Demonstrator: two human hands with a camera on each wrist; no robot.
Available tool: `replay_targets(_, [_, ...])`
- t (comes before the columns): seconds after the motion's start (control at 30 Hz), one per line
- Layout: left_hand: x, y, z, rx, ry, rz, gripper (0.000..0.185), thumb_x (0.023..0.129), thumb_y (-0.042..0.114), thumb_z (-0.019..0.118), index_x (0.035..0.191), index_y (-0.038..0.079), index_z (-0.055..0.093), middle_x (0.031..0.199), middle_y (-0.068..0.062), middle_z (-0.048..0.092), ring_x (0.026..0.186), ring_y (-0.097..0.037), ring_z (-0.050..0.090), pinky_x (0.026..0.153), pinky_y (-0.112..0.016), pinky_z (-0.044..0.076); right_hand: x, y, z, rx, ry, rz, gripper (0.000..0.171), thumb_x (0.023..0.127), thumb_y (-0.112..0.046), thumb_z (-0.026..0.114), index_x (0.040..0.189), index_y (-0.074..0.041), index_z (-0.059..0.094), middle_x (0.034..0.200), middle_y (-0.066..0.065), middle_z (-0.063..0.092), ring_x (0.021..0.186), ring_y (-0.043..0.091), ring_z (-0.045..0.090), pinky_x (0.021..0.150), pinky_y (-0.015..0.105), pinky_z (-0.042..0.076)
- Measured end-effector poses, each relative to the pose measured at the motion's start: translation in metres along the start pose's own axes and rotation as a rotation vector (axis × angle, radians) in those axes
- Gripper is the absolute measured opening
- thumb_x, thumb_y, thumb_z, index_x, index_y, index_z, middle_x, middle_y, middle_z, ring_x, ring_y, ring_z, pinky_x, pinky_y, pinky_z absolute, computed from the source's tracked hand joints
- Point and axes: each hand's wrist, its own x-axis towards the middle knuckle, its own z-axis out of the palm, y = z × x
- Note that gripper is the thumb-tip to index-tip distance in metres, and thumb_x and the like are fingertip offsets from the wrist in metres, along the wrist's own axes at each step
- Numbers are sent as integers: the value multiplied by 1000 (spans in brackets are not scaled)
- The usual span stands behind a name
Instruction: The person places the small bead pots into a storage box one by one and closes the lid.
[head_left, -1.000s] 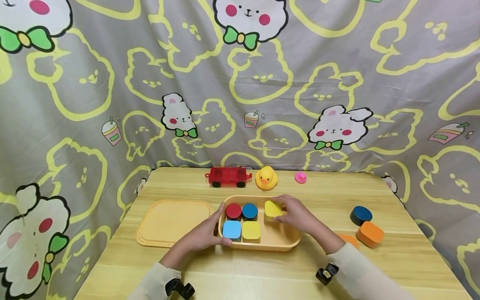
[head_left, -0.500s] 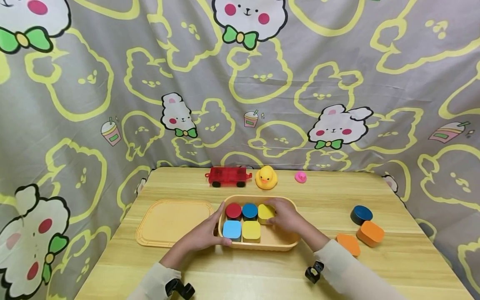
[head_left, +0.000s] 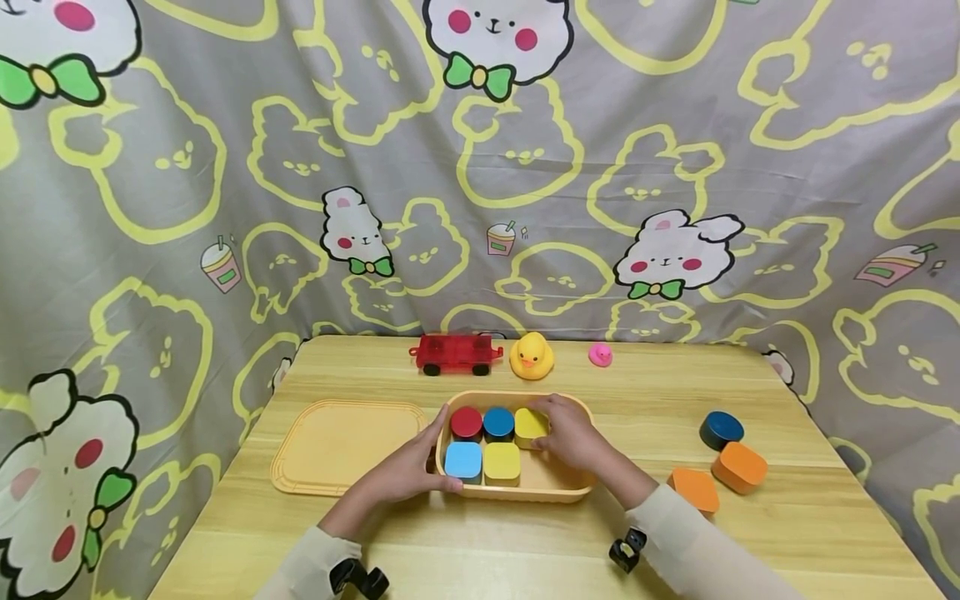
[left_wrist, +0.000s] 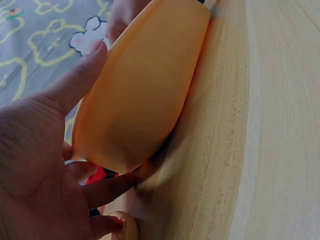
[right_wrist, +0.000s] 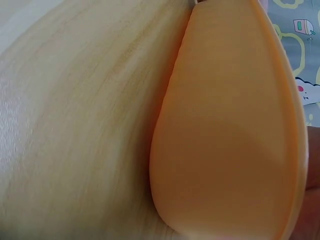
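Observation:
A light-orange plastic box (head_left: 517, 493) stands on the table. Its left end is gripped by my left hand (head_left: 408, 465), thumb along the near rim and fingers round the end; the left wrist view shows this hand (left_wrist: 45, 160) against the box wall (left_wrist: 142, 85). Inside, a red block (head_left: 467, 423), a dark blue block (head_left: 498, 423), a light blue block (head_left: 463, 461) and a yellow block (head_left: 502, 463) sit in two rows. My right hand (head_left: 573, 433) reaches in and holds another yellow block (head_left: 530, 427) beside the dark blue one. The box wall (right_wrist: 225, 125) mostly hides this hand in the right wrist view.
Left of the box lies its flat lid (head_left: 348, 446). Two orange blocks (head_left: 740, 467) and a dark blue block (head_left: 722, 429) lie to the right. Along the back are a red toy wagon (head_left: 455, 354), a yellow duck (head_left: 532, 356) and a small pink duck (head_left: 600, 354).
My right hand has moved left and brought the yellow block next to the dark blue block in the box's back row. The left hand has stayed on the box.

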Motion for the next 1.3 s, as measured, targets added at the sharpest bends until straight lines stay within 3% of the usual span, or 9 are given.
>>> replay_targets(0.37, [-1, 1, 1, -8, 1, 0, 126, 81, 48, 86, 168, 19, -1, 172, -15, 12, 155, -42, 22, 119, -61, 30, -9, 4, -8, 79, 0, 21, 63, 79, -4, 89, 137, -3, 65, 120, 12, 66, 108, 29, 62, 96, 47, 54])
replay_targets(0.73, [-1, 1, 1, -17, 0, -9, 126, 82, 48, 86, 167, 19, -1, 172, -15, 11, 155, -41, 21, 120, -61, 29, -32, 14, -25, 122, 25, -50, 60, 88, -13, 83, 142, -2, 60, 132, 17, 63, 123, 38, 61, 103, 56, 50])
replay_targets(1.07, [-1, 1, 1, -22, -1, -9, 125, 82, 46, 86, 167, 19, -1, 172, -15, 10, 155, -41, 20, 120, -60, 28, -52, 28, -43, 97, 92, -100, 62, 86, -14, 85, 142, -4, 61, 136, 12, 63, 127, 38, 60, 103, 58, 50])
replay_targets(1.3, [-1, 1, 1, -15, 1, -1, 124, 83, 45, 86, 167, 19, -1, 172, -15, 10, 155, -41, 21, 120, -61, 29, -69, 43, -63, 109, 96, -36, 67, 88, -21, 84, 148, -9, 56, 145, 14, 58, 134, 43, 54, 105, 65, 45])
